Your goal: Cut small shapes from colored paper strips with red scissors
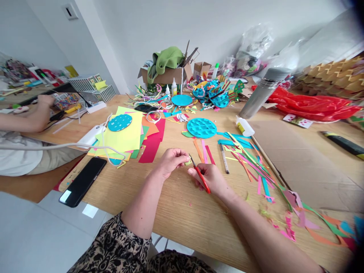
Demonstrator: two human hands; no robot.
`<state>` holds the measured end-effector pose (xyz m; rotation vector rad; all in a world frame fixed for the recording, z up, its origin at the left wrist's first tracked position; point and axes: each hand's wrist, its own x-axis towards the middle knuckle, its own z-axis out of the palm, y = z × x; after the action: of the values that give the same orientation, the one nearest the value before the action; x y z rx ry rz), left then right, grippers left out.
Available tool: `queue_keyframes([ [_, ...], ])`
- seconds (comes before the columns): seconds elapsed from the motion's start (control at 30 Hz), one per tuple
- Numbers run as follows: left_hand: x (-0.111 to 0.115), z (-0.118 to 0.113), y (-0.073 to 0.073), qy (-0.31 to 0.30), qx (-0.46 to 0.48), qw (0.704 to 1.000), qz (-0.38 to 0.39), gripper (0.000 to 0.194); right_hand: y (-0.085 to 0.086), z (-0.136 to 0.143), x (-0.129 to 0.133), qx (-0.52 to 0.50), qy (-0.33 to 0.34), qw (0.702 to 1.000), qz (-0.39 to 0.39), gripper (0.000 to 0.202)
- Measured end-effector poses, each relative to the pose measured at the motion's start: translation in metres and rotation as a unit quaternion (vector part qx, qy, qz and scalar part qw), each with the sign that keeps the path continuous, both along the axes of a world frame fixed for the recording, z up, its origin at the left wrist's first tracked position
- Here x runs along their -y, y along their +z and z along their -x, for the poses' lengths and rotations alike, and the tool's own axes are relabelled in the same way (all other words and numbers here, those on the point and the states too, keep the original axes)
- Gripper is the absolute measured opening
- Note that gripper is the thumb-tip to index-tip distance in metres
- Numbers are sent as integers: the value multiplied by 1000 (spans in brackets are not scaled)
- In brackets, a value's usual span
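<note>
Right grip (212, 176) closed around red-handled scissors (202, 178) and left grip (172, 160) pinching a small yellow-green paper piece (188, 163) near the blades (192, 159), above the surface (176, 206), the snipping seems midway, with many paper strips (210, 154) and a scaled blue oval (201, 127) done but the yellow sheet (126, 142) apparently uncut.

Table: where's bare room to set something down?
Bare wood between phone and left forearm; nearly bare between it and right forearm. Cardboard sheet open between stick and black tool. Crowded: table's back, paper strips right of pen.
</note>
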<state>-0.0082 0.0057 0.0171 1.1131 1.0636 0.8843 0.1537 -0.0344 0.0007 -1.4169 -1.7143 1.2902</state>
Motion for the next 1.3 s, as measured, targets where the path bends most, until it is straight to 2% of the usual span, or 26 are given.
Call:
queue_keyframes([
  [0.17,-3,6,4,30,9,999,3,19,-4,-1,0,-5,-48,999,-25,50],
  [0.27,-7,18,6,64,8,998,-15,20,-9,-5,-3,-10,-112,991,-70,49],
  [0.33,-10,28,6,87,-26,995,-45,19,-11,-7,-4,-22,-155,983,-92,48],
  [0.43,-11,42,4,75,-161,979,-102,13,-11,-10,-5,-52,-189,976,-91,46],
  [0.57,-8,47,2,18,-392,908,-148,5,-10,-10,-5,-70,-201,974,-82,46],
  [0.77,-11,36,7,-25,-568,807,-160,10,-8,-9,-3,-93,-218,968,-83,44],
  [0.9,-15,20,20,-43,-615,763,-194,13,-8,-8,-1,-106,-233,961,-101,41],
  [1.03,-20,-6,26,-124,-589,760,-245,12,-7,-9,-1,-141,-250,952,-106,38],
  [1.1,-22,-18,23,-168,-583,754,-252,11,-5,-9,-1,-170,-264,944,-100,37],
  [1.2,-28,-30,16,-204,-590,744,-238,3,0,-8,-2,-202,-277,936,-79,38],
  [1.3,-37,-34,14,-208,-568,770,-203,11,14,-6,-6,-201,-265,941,-61,38],
])
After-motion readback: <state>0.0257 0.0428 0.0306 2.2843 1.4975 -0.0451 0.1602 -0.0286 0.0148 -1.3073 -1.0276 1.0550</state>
